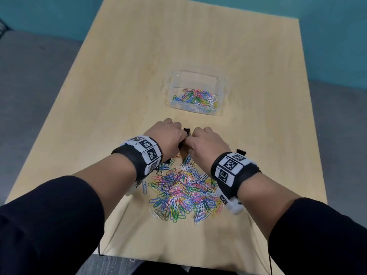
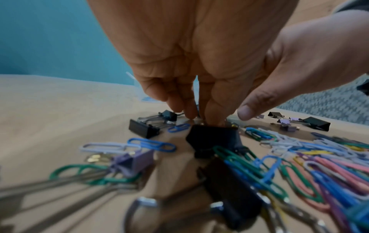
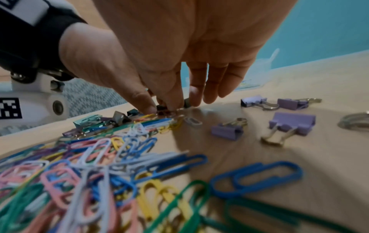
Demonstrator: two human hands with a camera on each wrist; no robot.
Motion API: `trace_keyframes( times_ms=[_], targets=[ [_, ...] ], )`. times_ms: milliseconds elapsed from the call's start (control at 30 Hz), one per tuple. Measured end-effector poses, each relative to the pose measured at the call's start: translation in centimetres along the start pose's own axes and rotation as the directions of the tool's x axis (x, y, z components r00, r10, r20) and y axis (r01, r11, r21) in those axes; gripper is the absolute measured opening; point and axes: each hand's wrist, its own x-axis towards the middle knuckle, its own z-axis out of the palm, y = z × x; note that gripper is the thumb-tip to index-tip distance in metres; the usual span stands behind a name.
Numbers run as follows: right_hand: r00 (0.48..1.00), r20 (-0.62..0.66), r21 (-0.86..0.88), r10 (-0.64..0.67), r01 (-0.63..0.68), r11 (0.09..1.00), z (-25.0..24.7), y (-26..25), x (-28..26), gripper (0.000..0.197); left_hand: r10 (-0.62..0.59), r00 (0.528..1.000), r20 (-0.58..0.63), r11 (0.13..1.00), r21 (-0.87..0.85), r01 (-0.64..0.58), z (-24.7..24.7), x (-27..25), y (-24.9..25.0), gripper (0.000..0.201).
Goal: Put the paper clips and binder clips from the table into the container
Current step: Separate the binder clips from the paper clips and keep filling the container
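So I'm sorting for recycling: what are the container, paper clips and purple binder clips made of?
Container: apparently clear glossy plastic, see-through walls. Paper clips: likely wire with a coloured coating, smooth solid colours. Purple binder clips: probably painted matte sheet metal, with shiny bare wire handles.

Both forearms reach forward in dark pushed-up sleeves with marker bands at the wrists, the left hand [image 1: 168,135] and right hand [image 1: 206,144] meeting knuckles-up, almost touching, fingers curled downward and pinched together at their tips

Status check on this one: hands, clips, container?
Both hands picking at binder clips. Paper clip pile on table. Container partly filled, path clear.
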Motion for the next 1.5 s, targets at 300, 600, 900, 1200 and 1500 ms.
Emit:
trace_keyframes(
  times_ms=[300, 600, 900, 1200, 1500],
  targets=[
    [0.993, -0.056, -0.041, -0.099, 0.097, 0.994, 0.5, 0.2, 0.2, 0.018, 0.097, 0.993, -0.061, 0.993, 0.070, -0.093, 0.3, -0.4, -1.0, 0.013],
    [0.994, -0.002, -0.063, -0.110, 0.110, 0.992, -0.2, -0.9, -2.7, 0.021, -0.406, 0.836, -0.369, 0.849, -0.491, 0.196, 0.6, -5.2, -4.4, 0.032],
    [0.983, 0.144, -0.194, -0.110, 0.137, 0.971, -1.0, -5.1, -0.5, 0.070, -0.270, 0.910, -0.314, 0.915, -0.377, 0.142, 4.2, -12.8, 2.5, 0.037],
    [0.976, 0.217, -0.238, 0.003, 0.050, 0.970, -0.9, -4.2, -5.0, 0.060, -0.446, 0.895, 0.018, 0.853, -0.296, 0.430, 3.4, -11.6, 1.4, 0.063],
    [0.968, 0.249, -0.187, 0.032, 0.015, 0.982, -0.7, -6.5, -7.2, 0.068, -0.415, 0.903, 0.112, 0.877, -0.214, 0.430, 3.8, -12.3, 1.7, 0.060]
  ],
)
